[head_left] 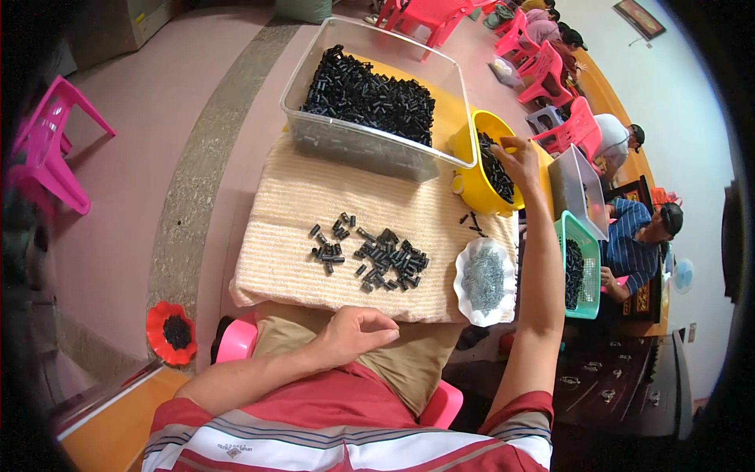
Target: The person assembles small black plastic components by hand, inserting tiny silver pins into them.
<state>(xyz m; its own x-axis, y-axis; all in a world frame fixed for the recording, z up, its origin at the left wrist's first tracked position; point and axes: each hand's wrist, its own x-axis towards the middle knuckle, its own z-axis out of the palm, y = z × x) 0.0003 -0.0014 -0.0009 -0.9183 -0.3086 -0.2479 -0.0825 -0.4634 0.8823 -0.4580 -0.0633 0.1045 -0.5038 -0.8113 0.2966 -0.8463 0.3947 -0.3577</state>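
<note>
My right hand (516,164) reaches over the rim of a yellow bucket (464,145), its fingers apart just above the small black tube-like pieces (495,175) inside. Nothing shows in its grasp. Above my lap, at the near edge of the cloth-covered table (275,236), my left hand (358,334) is loosely bent with a gap between thumb and forefinger, and I see nothing in it. On the cloth lies a loose pile of short, dark, shiny cylinders (389,258), with a smaller scatter (329,253) to its left. A white scalloped dish (464,295) holds many tiny silvery pieces (486,275).
A large clear plastic bin (362,153) of black pieces (366,94) stands at the back. On the right are a green basket (591,295) and a grey-white bin (578,185). A red dish (155,334) sits at lower left. Other people sit along the right wall, one in a striped shirt (635,236).
</note>
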